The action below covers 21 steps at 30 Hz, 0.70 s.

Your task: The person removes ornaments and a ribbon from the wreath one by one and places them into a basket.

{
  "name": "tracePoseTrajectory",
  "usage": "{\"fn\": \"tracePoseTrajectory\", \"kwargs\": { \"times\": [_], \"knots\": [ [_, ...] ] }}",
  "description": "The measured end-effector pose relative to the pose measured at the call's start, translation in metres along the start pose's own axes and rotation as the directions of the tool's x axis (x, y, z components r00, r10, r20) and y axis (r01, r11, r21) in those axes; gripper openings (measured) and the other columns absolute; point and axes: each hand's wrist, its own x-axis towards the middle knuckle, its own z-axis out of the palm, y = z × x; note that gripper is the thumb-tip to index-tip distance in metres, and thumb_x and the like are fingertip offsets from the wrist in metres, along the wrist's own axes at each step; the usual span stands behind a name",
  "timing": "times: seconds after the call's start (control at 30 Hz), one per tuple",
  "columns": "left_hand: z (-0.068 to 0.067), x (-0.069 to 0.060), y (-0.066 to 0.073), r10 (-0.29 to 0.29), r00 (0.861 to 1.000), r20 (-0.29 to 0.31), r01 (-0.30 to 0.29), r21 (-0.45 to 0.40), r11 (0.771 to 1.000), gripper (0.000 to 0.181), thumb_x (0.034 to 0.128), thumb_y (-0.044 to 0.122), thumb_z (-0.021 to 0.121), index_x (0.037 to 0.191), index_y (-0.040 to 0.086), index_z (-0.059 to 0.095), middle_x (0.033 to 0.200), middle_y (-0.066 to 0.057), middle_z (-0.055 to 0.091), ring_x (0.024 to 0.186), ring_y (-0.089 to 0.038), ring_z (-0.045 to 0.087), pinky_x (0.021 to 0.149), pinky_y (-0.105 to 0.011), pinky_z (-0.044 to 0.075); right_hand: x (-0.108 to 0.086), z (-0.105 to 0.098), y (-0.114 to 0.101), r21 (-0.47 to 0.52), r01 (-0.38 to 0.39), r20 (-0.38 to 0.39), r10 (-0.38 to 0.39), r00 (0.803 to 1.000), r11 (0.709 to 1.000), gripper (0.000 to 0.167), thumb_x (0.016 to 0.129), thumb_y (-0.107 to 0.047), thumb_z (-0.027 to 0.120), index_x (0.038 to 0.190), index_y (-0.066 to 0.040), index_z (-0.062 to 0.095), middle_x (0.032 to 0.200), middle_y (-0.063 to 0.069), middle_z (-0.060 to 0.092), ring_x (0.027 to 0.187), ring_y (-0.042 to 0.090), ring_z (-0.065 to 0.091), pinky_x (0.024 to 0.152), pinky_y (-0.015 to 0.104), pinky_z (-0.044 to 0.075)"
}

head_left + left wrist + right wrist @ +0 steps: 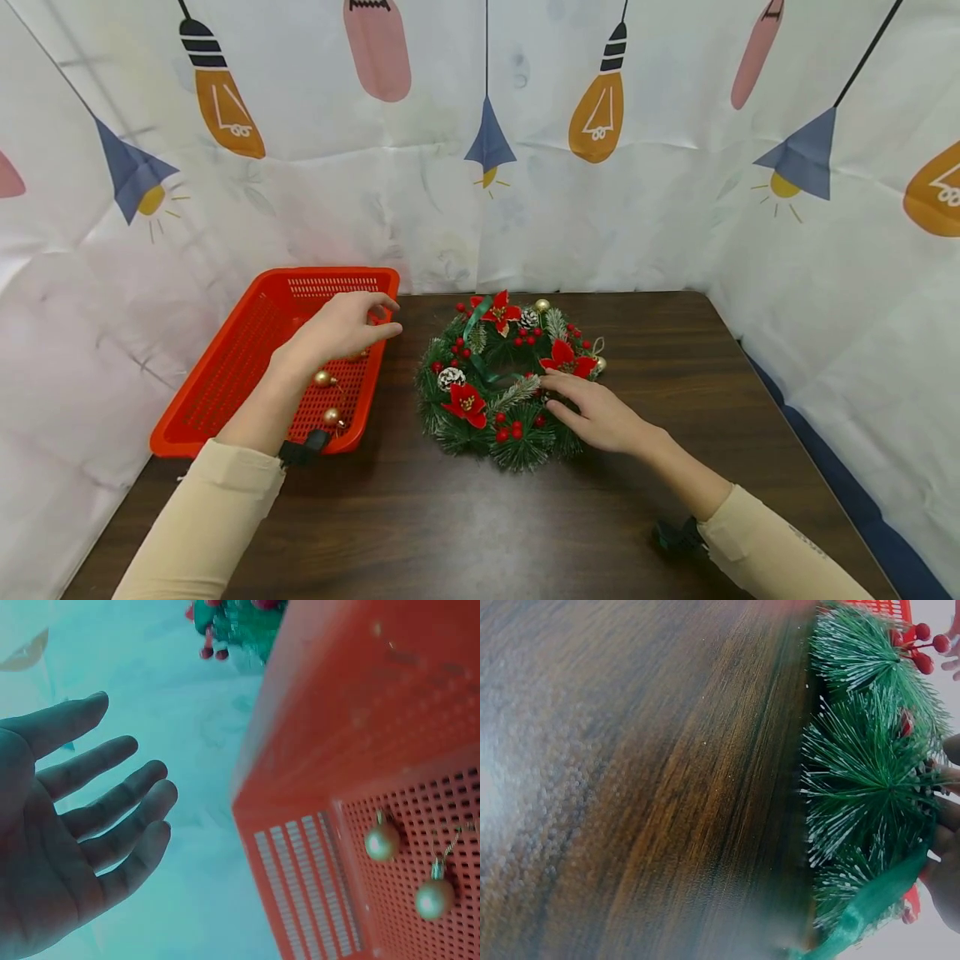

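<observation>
A green Christmas wreath (516, 392) lies on the table, trimmed with red poinsettias (466, 404), red berries, frosted pinecones (451, 378), gold balls and a green ribbon (851, 919). My right hand (592, 412) rests at the wreath's front right side, fingers reaching onto the greenery; in the right wrist view its fingers are partly cut off by the frame edge. Over the right side of a red plastic basket (225, 333) hovers my left hand (337, 329). The left wrist view shows its fingers loosely spread and holding nothing. Small gold ball ornaments (435, 898) lie inside the basket.
The dark wooden table (480, 533) meets a white curtain (450, 217) printed with lamps and bulbs at its back. The basket stands at the table's left, its tall rim near the wreath. Dark blue fabric (847, 492) shows beyond the right edge.
</observation>
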Motion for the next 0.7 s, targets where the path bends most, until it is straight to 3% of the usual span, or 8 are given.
{"fn": "tracePoseTrajectory", "kwargs": {
  "times": [0.2,0.4,0.57,0.7],
  "knots": [
    [0.01,-0.002,0.015,0.042,0.999,0.008,-0.042,0.008,0.999,0.039,0.0993,0.025,0.07,0.13,0.001,0.066,0.117,-0.019,0.067,0.104,-0.035,0.063,0.09,-0.052,0.051,0.0,0.0,-0.001,-0.001,0.002,-0.003,-0.002,1.0,1.0,0.044,0.109,-0.028,0.053,0.148,-0.006,0.055,0.154,0.018,0.047,0.144,0.032,0.042,0.112,0.055,0.037],
    [0.022,0.0,0.021,0.08,0.997,0.019,-0.08,-0.018,0.997,0.038,0.0989,0.024,0.07,0.129,0.001,0.066,0.114,-0.016,0.069,0.104,-0.034,0.065,0.089,-0.051,0.052,0.0,-0.001,-0.001,0.003,0.002,-0.003,-0.002,1.0,1.0,0.044,0.109,-0.029,0.054,0.147,-0.006,0.056,0.154,0.017,0.048,0.144,0.031,0.042,0.112,0.054,0.037],
    [0.035,0.011,0.03,0.12,0.992,0.037,-0.119,-0.021,0.993,0.037,0.0993,0.025,0.07,0.129,0.003,0.068,0.117,-0.015,0.069,0.108,-0.033,0.064,0.091,-0.051,0.051,0.0,0.0,0.0,0.001,0.007,-0.008,-0.007,1.0,1.0,0.043,0.109,-0.028,0.055,0.147,-0.007,0.056,0.153,0.017,0.049,0.144,0.031,0.043,0.112,0.054,0.037],
    [0.045,0.023,0.04,0.118,0.992,0.054,-0.116,-0.037,0.993,0.036,0.0997,0.026,0.07,0.129,0.005,0.068,0.119,-0.014,0.069,0.111,-0.032,0.063,0.094,-0.05,0.051,0.0,0.0,0.0,0.003,0.009,-0.005,-0.009,1.0,1.0,0.044,0.109,-0.028,0.054,0.148,-0.007,0.055,0.154,0.017,0.048,0.144,0.031,0.042,0.113,0.054,0.037]
  ]
}}
